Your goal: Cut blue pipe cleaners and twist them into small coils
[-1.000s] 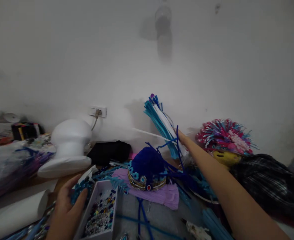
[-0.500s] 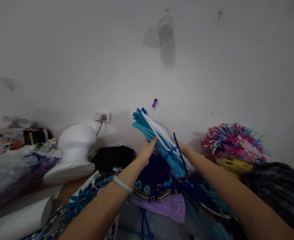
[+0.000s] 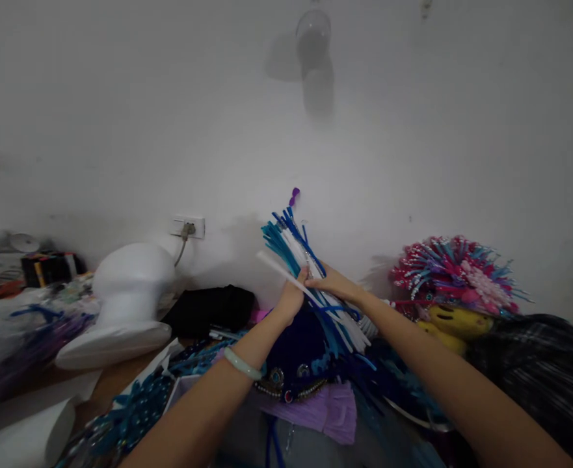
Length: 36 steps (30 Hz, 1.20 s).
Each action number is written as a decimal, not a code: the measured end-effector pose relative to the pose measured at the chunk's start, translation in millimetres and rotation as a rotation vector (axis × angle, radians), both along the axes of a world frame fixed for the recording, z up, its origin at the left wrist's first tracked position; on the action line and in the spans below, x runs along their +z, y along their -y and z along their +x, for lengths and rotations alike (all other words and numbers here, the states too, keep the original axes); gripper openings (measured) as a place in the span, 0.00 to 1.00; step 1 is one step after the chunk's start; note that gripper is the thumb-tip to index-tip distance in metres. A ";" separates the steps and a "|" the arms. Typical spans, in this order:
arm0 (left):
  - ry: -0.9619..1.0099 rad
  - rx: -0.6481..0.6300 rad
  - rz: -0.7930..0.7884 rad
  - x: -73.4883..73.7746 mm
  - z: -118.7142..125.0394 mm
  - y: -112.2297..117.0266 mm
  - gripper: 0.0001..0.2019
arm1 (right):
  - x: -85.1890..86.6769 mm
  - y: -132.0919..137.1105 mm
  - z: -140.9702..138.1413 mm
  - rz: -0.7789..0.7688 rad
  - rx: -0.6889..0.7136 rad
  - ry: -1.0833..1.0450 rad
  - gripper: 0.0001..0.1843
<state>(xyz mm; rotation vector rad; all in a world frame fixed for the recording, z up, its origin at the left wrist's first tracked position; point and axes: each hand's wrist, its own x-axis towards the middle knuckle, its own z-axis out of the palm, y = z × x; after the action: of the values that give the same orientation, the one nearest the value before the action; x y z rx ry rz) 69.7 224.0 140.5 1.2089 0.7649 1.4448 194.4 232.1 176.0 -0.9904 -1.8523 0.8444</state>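
1. White plaster wall [image 3: 413,130] ahead of us, cluttered wooden worktop [image 3: 115,383] below.
2. We hold the bundle of blue and white fuzzy craft stems [image 3: 289,246] tilted, just above the dark blue beaded headpiece [image 3: 291,354].
3. Our left hand [image 3: 292,300] is closed on the bundle's near side. Our right hand [image 3: 332,285] clamps it opposite, fingertips meeting.
4. White foam mannequin head [image 3: 127,292] stands well left, pink-and-blue spiky headpiece [image 3: 454,270] right.
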 end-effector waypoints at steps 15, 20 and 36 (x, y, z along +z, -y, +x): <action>-0.566 0.484 0.612 6.9 -8.5 2.7 0.16 | 0.3 10.3 20.3 -0.255 -0.198 -0.392 0.11; -0.567 0.483 0.496 13.0 -2.9 7.2 0.07 | 3.3 9.8 23.7 -0.202 -0.147 -0.433 0.15; -0.755 0.501 0.471 13.0 -9.5 3.6 0.07 | -4.7 12.5 22.6 -0.128 -0.129 -0.447 0.21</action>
<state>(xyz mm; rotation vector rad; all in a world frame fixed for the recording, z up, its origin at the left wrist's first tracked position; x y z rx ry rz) 60.2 220.4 153.5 2.0921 1.3549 1.6183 217.1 219.5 171.4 -0.8999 -1.3564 1.0205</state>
